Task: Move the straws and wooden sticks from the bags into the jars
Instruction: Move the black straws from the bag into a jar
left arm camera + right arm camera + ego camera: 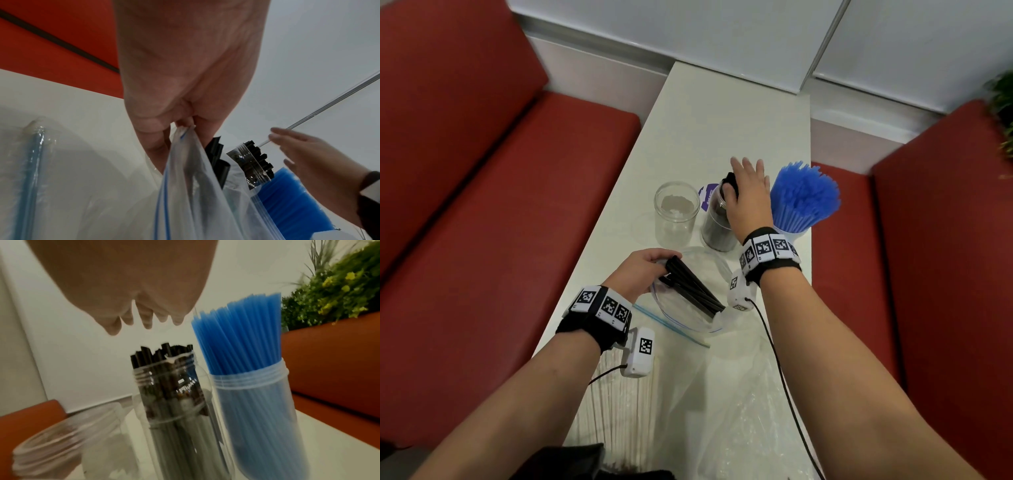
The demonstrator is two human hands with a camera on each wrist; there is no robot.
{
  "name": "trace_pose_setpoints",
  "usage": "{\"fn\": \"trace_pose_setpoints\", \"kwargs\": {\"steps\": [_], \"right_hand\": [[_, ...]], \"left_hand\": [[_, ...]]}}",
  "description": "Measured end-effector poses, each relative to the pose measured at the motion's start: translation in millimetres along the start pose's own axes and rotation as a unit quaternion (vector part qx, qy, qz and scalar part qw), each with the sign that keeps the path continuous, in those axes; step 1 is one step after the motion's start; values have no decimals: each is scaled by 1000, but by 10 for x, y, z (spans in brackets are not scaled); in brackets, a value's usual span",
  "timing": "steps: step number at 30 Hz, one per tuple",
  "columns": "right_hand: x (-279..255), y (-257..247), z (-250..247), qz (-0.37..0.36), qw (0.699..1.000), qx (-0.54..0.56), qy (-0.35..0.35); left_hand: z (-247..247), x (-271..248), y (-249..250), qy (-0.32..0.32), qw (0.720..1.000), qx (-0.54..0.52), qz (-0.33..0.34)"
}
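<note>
Blue straws were jarred, black straws partly – right hand flat, fingers straight, over the black jar, left hand pinching the bag – third jar empty, sticks bagged on the table.

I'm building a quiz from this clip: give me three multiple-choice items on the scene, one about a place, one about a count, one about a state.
1. Where does the empty jar stand?
A. left of the black-straw jar
B. right of the blue-straw jar
C. on the bench

2. How many jars are on the table?
A. two
B. three
C. five

3. What is the left hand doing?
A. lying flat
B. gripping the zip bag of black straws
C. holding a jar

Answers: 1 A, leftmost in the row. 2 B, three stand together. 3 B, fingers pinch the bag's mouth.
</note>
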State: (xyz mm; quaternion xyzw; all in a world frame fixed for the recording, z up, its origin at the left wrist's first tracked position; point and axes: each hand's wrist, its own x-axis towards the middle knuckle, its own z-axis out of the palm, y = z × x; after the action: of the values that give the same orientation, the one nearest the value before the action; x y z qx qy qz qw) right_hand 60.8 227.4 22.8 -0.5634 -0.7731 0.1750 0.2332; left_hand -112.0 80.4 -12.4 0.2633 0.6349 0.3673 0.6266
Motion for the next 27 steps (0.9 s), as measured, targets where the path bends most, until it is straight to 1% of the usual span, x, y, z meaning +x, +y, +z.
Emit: {"fn": "trace_pose_setpoints", "kwargs": {"steps": [1, 2, 3, 4, 5, 6, 7, 8, 10, 13, 14, 17, 21, 24, 27], "right_hand": [[-78, -47, -24, -11, 997, 59, 48], [-172, -107, -48, -15, 989, 123, 78], [-276, -165, -51, -10, 981, 183, 71], [-396, -214, -35, 8, 972, 232, 27], [-524, -254, -2, 30, 963, 266, -41], [-653, -268, 53, 50, 953, 276, -114], [-786, -256, 108, 62, 949, 259, -170], [-903, -234, 171, 71, 949, 231, -205], [-1119, -182, 285, 98, 949, 181, -237], [-1339, -128, 435, 132, 938, 175, -268], [-1397, -109, 469, 141, 940, 168, -263], [-1509, -81, 492, 157, 953, 139, -220], [-1493, -87, 413, 141, 959, 138, -203], [-1494, -106, 331, 136, 960, 161, -183], [-1518, -126, 312, 147, 959, 192, -152]], "left_hand": [[9, -2, 4, 1, 1000, -3, -1], [23, -5, 11, 2, 1000, -6, -1], [33, -12, 16, 2, 1000, -9, 0], [42, -23, 20, 0, 1000, -10, 2], [51, -36, 26, -1, 1000, -11, 5], [57, -49, 29, -2, 1000, -10, 9], [67, -66, 32, -4, 1000, -6, 13], [72, -75, 38, -5, 1000, 1, 16], [89, -113, 49, -14, 999, 20, 21], [110, -177, 64, -28, 997, 64, 35], [118, -200, 71, -34, 995, 80, 40], [134, -264, 104, -52, 991, 113, 51], [118, -310, 125, -42, 992, 109, 56], [107, -324, 112, -30, 993, 95, 56], [104, -332, 92, -32, 994, 90, 53]]}}
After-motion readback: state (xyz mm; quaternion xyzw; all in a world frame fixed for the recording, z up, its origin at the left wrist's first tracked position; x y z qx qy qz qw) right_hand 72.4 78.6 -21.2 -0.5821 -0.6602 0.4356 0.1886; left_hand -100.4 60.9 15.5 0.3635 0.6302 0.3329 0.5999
